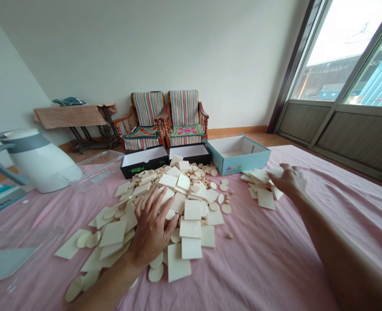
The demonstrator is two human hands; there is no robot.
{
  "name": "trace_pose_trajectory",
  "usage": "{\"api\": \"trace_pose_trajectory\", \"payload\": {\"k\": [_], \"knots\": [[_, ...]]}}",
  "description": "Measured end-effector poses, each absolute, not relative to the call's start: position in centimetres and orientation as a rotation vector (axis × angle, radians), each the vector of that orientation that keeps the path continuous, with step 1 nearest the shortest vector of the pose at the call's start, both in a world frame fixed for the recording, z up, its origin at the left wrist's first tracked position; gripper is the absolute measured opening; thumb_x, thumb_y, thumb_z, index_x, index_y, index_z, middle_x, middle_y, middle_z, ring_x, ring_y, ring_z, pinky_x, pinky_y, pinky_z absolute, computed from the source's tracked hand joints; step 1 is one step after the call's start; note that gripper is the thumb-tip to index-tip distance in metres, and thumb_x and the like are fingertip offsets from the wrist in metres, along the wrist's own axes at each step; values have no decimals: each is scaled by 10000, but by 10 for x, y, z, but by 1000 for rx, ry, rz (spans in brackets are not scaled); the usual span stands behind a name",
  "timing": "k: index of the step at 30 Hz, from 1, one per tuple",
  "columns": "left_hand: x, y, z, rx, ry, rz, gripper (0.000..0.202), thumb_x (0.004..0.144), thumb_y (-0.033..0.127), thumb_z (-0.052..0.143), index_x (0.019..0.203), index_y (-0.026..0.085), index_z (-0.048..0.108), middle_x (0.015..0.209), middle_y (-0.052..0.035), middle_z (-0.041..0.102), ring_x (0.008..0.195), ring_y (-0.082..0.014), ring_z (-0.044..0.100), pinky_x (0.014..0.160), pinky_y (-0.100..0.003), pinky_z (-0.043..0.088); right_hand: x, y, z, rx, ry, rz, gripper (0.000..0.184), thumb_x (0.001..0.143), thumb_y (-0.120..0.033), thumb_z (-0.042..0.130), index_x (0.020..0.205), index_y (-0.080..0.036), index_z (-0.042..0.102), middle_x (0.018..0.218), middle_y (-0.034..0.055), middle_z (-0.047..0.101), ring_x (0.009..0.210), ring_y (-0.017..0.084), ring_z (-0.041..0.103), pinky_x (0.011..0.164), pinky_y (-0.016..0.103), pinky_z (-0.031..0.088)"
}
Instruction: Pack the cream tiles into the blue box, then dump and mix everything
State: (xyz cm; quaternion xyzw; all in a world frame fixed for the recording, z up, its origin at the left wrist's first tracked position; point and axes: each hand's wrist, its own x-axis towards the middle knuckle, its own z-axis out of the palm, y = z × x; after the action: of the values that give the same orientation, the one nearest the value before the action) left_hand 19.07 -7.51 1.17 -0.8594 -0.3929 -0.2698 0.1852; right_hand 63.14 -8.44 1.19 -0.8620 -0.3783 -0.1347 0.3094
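A large loose heap of pale wooden pieces, flat squares point(192, 210) and round discs point(156, 273), spreads over the middle of the table. My left hand point(152, 224) rests on this heap with its fingers spread, palm down, touching the pieces. At the right, my right hand point(290, 179) is over a smaller pile of wooden squares point(266, 199). A pale wooden square point(275, 172) shows between its thumb and fingers, slightly blurred. Part of the grip is hidden by the hand itself.
Two black boxes point(144, 160) and a light blue box point(246, 164) stand behind the heap. A white jug point(45, 162) and a clear plastic tray point(100, 170) are at the left. Small wooden beads point(230, 236) lie on the pink cloth point(259, 259).
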Motion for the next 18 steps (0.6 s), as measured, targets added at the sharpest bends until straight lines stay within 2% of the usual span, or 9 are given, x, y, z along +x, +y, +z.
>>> {"api": "trace_pose_trajectory", "payload": {"k": [4,7,9,11,14,18], "knots": [[191,-75,12,-2420,-1104,-756,388,884,327,493,1234,178,570,1436,-123,437,1372,-313,303,1110,-551,173,595,-80,22,-2048,-1173,-281,360,802,-389,511,1062,-168,623,1058,142,619,948,272,576,813,412,434],[190,-74,12,-2416,-1099,-762,387,883,330,496,1230,176,571,1435,-128,436,1369,-315,307,1107,-555,175,542,-78,25,-1793,-1563,7,249,808,-308,509,966,-180,652,962,94,662,867,210,611,799,330,449],[190,-74,11,-2422,-1100,-759,386,882,328,499,1229,177,571,1433,-128,439,1367,-316,310,1106,-557,174,507,-80,22,-1645,-1831,92,246,817,-332,536,992,-203,651,1026,76,669,951,209,597,851,321,424],[190,-74,11,-2428,-1102,-764,382,880,320,500,1227,179,574,1426,-130,447,1363,-318,317,1106,-555,174,479,-83,18,-1656,-1963,74,322,787,-377,593,1058,-209,633,1049,83,672,1030,250,564,879,357,394],[191,-75,12,-2434,-1099,-794,377,873,313,510,1218,180,582,1417,-129,459,1355,-321,330,1106,-552,173,455,-88,14,-1793,-2025,-2,390,781,-393,597,1116,-193,603,962,98,683,1018,287,549,871,397,361],[193,-76,14,-2445,-1100,-845,364,867,318,514,1195,187,601,1401,-126,480,1348,-321,343,1110,-543,171,449,-89,12,-1885,-1996,-28,322,800,-380,560,1033,-164,605,919,112,678,974,279,548,851,379,346]]}}
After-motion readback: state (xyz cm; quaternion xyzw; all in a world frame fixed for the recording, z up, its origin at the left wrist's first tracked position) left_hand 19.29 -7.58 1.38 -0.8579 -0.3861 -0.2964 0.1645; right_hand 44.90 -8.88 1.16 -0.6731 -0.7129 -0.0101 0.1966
